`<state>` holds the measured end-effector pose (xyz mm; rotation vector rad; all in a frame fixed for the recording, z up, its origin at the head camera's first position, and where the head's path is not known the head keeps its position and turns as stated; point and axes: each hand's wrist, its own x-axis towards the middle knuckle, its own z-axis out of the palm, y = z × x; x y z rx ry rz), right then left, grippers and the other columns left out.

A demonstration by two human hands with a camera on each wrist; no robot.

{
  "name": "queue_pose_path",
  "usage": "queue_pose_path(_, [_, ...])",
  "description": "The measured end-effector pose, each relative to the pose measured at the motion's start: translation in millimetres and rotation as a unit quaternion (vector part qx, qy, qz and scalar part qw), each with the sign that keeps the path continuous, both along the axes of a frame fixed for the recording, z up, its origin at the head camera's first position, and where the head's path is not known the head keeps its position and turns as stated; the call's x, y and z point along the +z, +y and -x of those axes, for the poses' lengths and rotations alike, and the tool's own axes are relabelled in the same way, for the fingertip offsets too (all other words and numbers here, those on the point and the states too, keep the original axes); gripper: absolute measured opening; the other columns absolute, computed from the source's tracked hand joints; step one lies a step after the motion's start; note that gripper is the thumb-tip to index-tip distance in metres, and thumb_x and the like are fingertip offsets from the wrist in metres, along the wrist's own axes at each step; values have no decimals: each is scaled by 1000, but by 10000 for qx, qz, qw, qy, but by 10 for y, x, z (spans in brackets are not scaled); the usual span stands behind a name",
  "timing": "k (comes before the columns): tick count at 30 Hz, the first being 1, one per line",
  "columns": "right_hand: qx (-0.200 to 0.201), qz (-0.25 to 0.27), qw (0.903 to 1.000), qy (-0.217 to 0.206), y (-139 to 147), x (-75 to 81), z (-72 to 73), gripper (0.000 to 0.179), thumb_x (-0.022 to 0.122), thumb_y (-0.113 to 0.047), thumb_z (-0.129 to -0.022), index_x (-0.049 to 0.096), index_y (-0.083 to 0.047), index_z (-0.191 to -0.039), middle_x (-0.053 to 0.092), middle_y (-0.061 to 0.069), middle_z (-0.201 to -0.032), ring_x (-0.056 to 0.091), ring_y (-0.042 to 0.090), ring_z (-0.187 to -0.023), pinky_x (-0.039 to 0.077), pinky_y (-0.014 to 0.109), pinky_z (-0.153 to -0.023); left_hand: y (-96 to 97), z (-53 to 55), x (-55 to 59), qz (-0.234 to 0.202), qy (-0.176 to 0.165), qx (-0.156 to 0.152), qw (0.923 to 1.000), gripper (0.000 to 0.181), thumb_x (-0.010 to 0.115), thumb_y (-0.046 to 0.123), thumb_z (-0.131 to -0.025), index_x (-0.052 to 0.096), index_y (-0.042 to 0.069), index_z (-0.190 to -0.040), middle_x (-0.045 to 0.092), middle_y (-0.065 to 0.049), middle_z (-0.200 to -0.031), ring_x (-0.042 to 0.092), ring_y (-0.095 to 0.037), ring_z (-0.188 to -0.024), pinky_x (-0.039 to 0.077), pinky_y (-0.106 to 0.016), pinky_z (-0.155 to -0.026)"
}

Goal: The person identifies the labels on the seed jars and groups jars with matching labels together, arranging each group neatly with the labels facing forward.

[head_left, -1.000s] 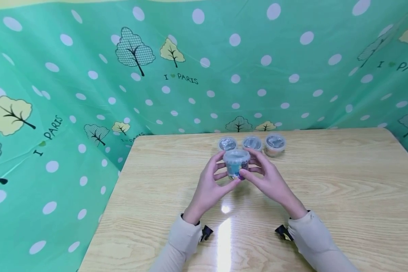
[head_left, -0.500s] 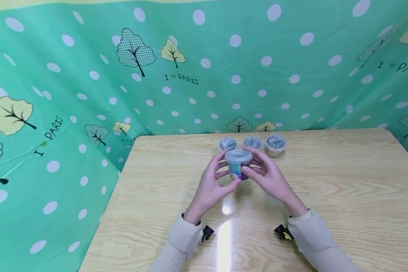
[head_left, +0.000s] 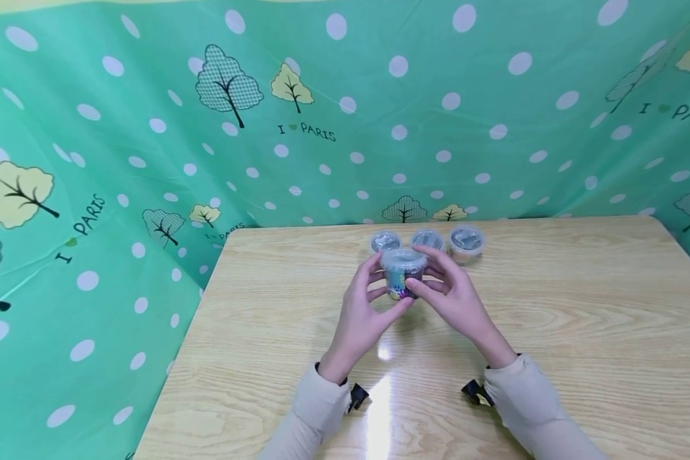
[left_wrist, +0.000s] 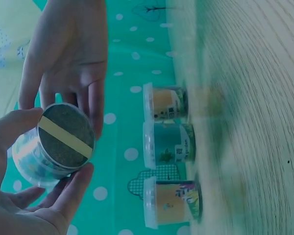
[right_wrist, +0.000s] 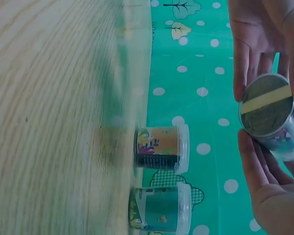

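A small round plastic tub with a clear lid and a blue and purple label is held above the table between both hands. My left hand grips its left side, with thumb low at the front and fingers around the side. On the right side, my right hand grips it, thumb across the label and index finger at the lid's rim. Both wrist views show the tub's dark base with a pale yellow strip across it. Some fingertips are hidden behind the tub.
Behind the hands, three similar lidded tubs stand in a row near the table's back edge: left tub, middle tub, right tub. A green dotted cloth hangs behind the wooden table.
The tub has moved slightly right and up in both hands and turned a little. My left wrist has shifted to the right. The three tubs behind have stayed put.
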<state>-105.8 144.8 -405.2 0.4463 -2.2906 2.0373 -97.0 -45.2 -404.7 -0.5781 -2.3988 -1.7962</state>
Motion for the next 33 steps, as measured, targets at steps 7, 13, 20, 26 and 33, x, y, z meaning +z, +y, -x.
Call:
queue_pose_path(7, [315, -5, 9994, -145, 81, 7, 18, 64, 61, -10, -98, 33, -13, -155, 49, 20, -144, 53, 26, -126, 50, 20, -100, -32, 15, 16, -341, -205, -63, 9992, 84, 82, 18, -82, 34, 13, -151, 53, -7, -139, 57, -22, -122, 56, -29, -96])
queue_pose_path(13, [425, -51, 9989, -215, 91, 18, 16, 60, 60, -12, -99, 36, -14, -154, 44, 20, -148, 48, 36, -131, 48, 19, -101, -47, 27, 17, -516, -334, -252, 9978, 83, 81, 13, -83, 34, 14, -151, 51, -7, -140, 56, -23, -123, 55, -30, -98])
queue_pose_path(20, [260, 101, 9996, -63, 62, 14, 19, 59, 64, -8, -96, 39, -6, -150, 51, 19, -141, 58, 15, -118, 54, 22, -96, -42, 13, 36, -451, -199, -239, 9985, 83, 81, 14, -83, 33, 14, -151, 50, -8, -142, 54, -23, -126, 54, -31, -101])
queue_pose_path(26, [161, 47, 9999, 0, 53, 17, 17, 58, 64, -9, -96, 39, -5, -149, 53, 19, -138, 59, 15, -117, 54, 21, -95, -11, 1, 64, -326, -178, -48, 9993, 83, 81, 20, -84, 33, 11, -151, 52, -7, -140, 55, -22, -124, 54, -29, -99])
queue_pose_path(33, [400, 68, 9991, -129, 69, 40, 2, 65, 64, -9, -96, 35, -14, -154, 50, 18, -140, 57, 16, -119, 54, 23, -98, -18, -7, 53, -369, -149, 30, 9992, 81, 81, 18, -84, 35, 10, -150, 53, -8, -139, 56, -21, -123, 56, -29, -97])
